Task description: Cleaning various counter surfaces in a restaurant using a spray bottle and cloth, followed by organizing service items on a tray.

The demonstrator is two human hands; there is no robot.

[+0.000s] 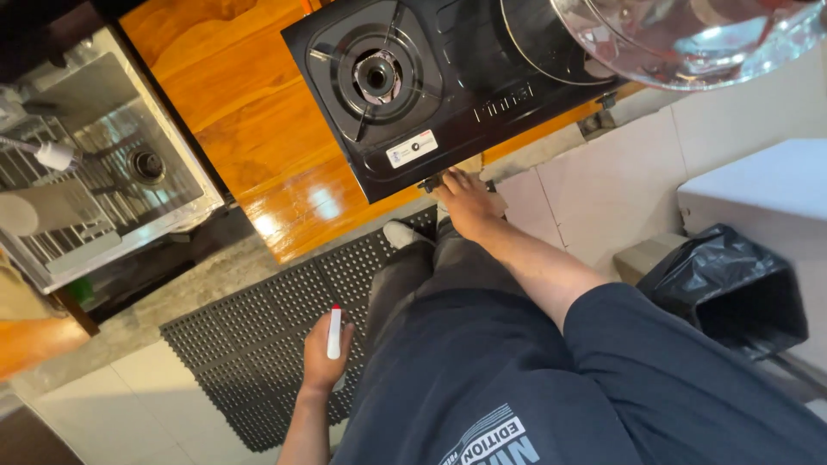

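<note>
Lighter [334, 332] upright in left hand [324, 357], red tip up.

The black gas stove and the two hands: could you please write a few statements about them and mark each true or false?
1. The right hand rests at the front edge of the black gas stove. True.
2. The left hand is empty. False: it holds a slim white lighter with a red tip.
3. A flame burns on the left burner. False: no flame shows there.
4. The stove sits on a wooden counter. True.
5. A metal sink lies beside the counter. True.
6. The bin has a white liner. False: its bag is black.
</note>
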